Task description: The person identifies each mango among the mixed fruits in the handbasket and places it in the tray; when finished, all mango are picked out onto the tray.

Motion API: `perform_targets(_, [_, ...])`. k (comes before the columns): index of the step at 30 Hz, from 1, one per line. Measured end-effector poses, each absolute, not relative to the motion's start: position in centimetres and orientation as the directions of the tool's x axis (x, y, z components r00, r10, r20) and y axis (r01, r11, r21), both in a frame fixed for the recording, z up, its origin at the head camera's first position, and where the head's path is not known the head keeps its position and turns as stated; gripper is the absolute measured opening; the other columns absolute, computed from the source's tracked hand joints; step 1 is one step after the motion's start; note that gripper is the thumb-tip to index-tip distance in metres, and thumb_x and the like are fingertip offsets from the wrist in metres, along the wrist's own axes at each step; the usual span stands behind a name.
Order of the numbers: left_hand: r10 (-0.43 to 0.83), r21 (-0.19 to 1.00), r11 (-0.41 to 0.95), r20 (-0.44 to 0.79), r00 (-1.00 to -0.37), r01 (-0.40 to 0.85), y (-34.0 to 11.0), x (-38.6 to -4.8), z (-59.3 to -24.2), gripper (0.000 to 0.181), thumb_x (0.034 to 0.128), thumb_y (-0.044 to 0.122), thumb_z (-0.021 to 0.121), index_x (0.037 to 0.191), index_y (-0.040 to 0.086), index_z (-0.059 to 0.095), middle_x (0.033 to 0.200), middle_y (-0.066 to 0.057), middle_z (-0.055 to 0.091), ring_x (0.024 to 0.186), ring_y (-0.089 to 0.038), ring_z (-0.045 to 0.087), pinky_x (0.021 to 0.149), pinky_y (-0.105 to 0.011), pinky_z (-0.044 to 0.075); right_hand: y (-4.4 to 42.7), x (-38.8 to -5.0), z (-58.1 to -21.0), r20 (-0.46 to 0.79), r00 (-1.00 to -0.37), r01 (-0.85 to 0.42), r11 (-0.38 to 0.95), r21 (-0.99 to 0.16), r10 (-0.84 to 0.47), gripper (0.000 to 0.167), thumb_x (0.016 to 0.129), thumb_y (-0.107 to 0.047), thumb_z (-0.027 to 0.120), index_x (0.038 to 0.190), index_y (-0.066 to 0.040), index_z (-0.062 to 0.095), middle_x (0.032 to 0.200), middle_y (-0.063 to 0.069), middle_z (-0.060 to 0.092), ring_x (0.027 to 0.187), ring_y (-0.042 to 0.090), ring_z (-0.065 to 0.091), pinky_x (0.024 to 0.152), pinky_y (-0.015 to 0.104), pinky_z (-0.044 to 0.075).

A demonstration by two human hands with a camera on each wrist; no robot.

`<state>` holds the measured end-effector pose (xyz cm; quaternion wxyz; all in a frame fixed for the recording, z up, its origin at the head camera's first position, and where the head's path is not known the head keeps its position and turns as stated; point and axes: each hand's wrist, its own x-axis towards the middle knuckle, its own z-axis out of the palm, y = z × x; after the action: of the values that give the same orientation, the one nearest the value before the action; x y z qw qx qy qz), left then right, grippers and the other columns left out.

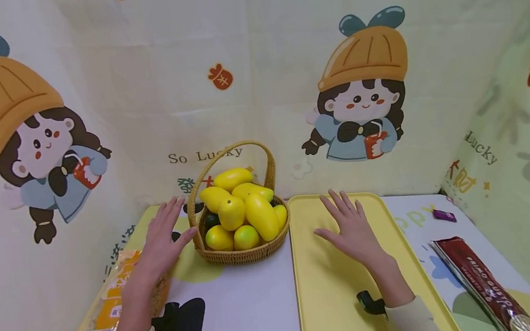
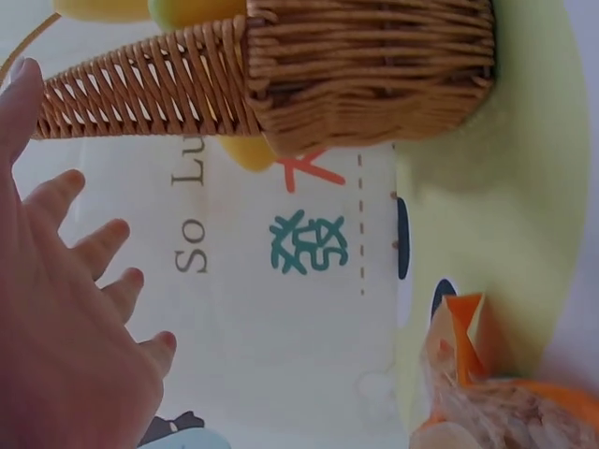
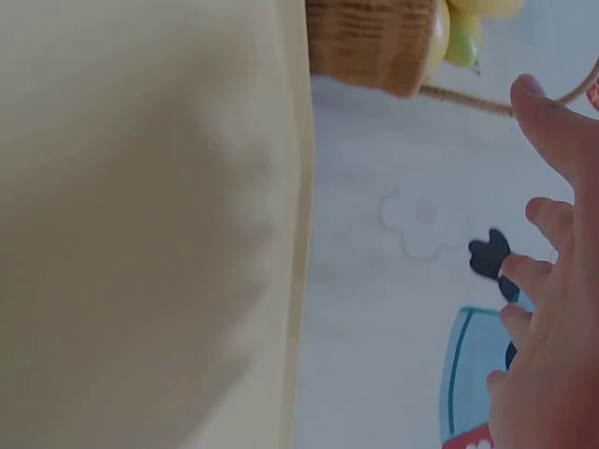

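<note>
Hovering with fingers spread wide, both released: left hand (image 1: pixel 163 244) just beside wicker basket (image 1: pixel 247 256), contact unclear, near orange bag (image 1: pixel 107 311); right hand (image 1: pixel 352 230) above yellow tray (image 1: pixel 325 293). Basket, heaped with yellow fruit (image 1: pixel 231 214), stands upright on surface (image 1: pixel 244 300), just left of tray.

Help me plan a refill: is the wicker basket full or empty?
Full. The wicker basket holds yellow fruit heaped above its rim, beneath the arched handle.
</note>
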<state>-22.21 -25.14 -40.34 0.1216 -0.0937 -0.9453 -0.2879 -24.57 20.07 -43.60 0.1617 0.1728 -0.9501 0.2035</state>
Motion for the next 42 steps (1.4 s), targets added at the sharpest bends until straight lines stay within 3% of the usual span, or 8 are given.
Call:
perform_targets(11, [0.086,0.678,0.686,0.282,-0.956,0.262,-23.7,-21.9,-39.7,0.075,0.0958,0.056,0.055,0.156,0.046,0.012,0.168,0.005,0.013,0.154,-0.033,0.014,0.116,-0.070,0.018,14.7,-25.2,-42.8,0.376,-0.869,-0.466,0.785,-0.408,-0.321,0.085,0.088,-0.059,0.065,0.158,-0.028,0.027,0.165,0.004,0.024,0.155,0.033,0.015,0.122,0.062,0.010])
perform_targets(17, [0.084,0.739,0.612,0.294,-0.952,0.282,-23.0,-22.1,-39.7,0.067,0.1012,0.049,0.049,0.157,0.042,0.014,0.166,0.002,0.020,0.154,-0.031,0.019,0.118,-0.065,0.021,12.3,-25.5,-42.1,0.405,-0.849,-0.509,0.731,-0.455,-0.340,0.083,0.088,-0.056,0.067,0.157,-0.028,0.030,0.164,0.003,0.026,0.155,0.031,0.017,0.122,0.061,0.013])
perform_targets(27, [0.075,0.836,0.455,0.309,-0.948,0.308,-21.9,-22.1,-39.7,0.058,0.1060,0.038,0.043,0.158,0.038,0.017,0.160,0.001,0.037,0.150,-0.027,0.030,0.120,-0.059,0.024,8.5,-25.9,-42.1,0.357,-0.872,-0.486,0.679,-0.549,-0.336,0.081,0.087,-0.057,0.068,0.155,-0.038,0.029,0.162,-0.003,0.030,0.145,0.026,0.038,0.113,0.053,0.039])
perform_targets(30, [0.059,0.844,0.430,0.329,-0.943,0.321,-21.6,-22.0,-39.5,0.055,0.1058,0.039,0.043,0.156,0.040,0.020,0.156,0.002,0.042,0.147,-0.022,0.036,0.121,-0.051,0.028,7.8,-25.9,-42.2,0.361,-0.872,-0.486,0.670,-0.562,-0.330,0.077,0.088,-0.053,0.069,0.154,-0.038,0.032,0.160,-0.003,0.033,0.143,0.026,0.040,0.112,0.052,0.041])
perform_targets(33, [0.040,0.859,0.387,0.348,-0.937,0.335,-21.3,-22.0,-39.2,0.054,0.1057,0.037,0.044,0.155,0.038,0.024,0.151,-0.001,0.047,0.141,-0.020,0.043,0.117,-0.030,0.036,7.2,-25.9,-42.3,0.365,-0.873,-0.485,0.663,-0.570,-0.324,0.076,0.089,-0.050,0.070,0.153,-0.038,0.032,0.158,-0.003,0.035,0.140,0.024,0.043,0.111,0.049,0.043])
perform_targets(36, [0.016,0.881,0.320,0.362,-0.932,0.348,-20.8,-22.2,-39.0,0.052,0.1052,0.034,0.047,0.154,0.037,0.029,0.146,-0.004,0.050,0.133,-0.018,0.050,0.106,-0.011,0.040,6.8,-25.8,-42.3,0.380,-0.871,-0.486,0.651,-0.584,-0.310,0.075,0.089,-0.045,0.072,0.153,-0.037,0.033,0.156,-0.002,0.037,0.137,0.024,0.045,0.110,0.048,0.044])
perform_targets(42, [-0.020,0.893,0.260,0.386,-0.922,0.368,-20.0,-22.6,-38.7,0.051,0.1039,0.035,0.050,0.152,0.037,0.034,0.141,-0.004,0.054,0.129,-0.023,0.056,0.102,-0.008,0.041,6.2,-25.9,-42.5,0.421,-0.862,-0.497,0.637,-0.589,-0.284,0.075,0.088,-0.036,0.075,0.152,-0.032,0.037,0.149,0.000,0.043,0.128,0.022,0.049,0.107,0.045,0.047])
